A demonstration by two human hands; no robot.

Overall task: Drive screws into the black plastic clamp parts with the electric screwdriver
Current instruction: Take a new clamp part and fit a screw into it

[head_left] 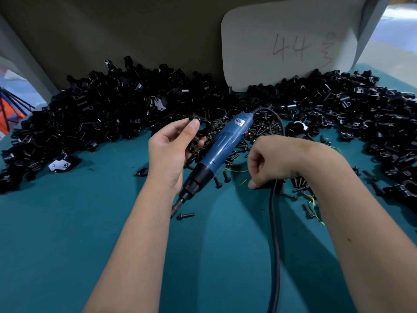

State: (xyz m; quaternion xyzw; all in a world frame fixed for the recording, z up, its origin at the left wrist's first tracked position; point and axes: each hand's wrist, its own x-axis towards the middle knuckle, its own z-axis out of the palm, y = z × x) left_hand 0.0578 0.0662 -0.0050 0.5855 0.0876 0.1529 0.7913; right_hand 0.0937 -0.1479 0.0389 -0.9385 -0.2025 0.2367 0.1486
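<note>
The thumb (193, 125) and fingers of the left hand (168, 152) are pinched on one black clamp part (198, 132). It is held up off the table, turned so its round hole faces the person. That looks like a way to check it and get a screw hole ready.

The right hand (268, 162) is curled down to the table, just right of the tool. Its fingers are bent in close together. I cannot tell if there is a screw between them, because the hand hides the tips. It seems to be picking in the loose screws (228, 175) that lie there.

The blue electric screwdriver (216, 152) lies flat on the green table (90, 222) between the two hands. No hand holds it. Its tip points near and left, and its black cord (275, 233) runs off the near edge. Lying there, it is easy to grab next.

One screw (185, 215) lies alone by the tip. A big pile of clamp parts (101, 114) runs along the far side, from left to right, close enough to reach. A pale card (288, 41) with "44" on it leans behind the pile.
</note>
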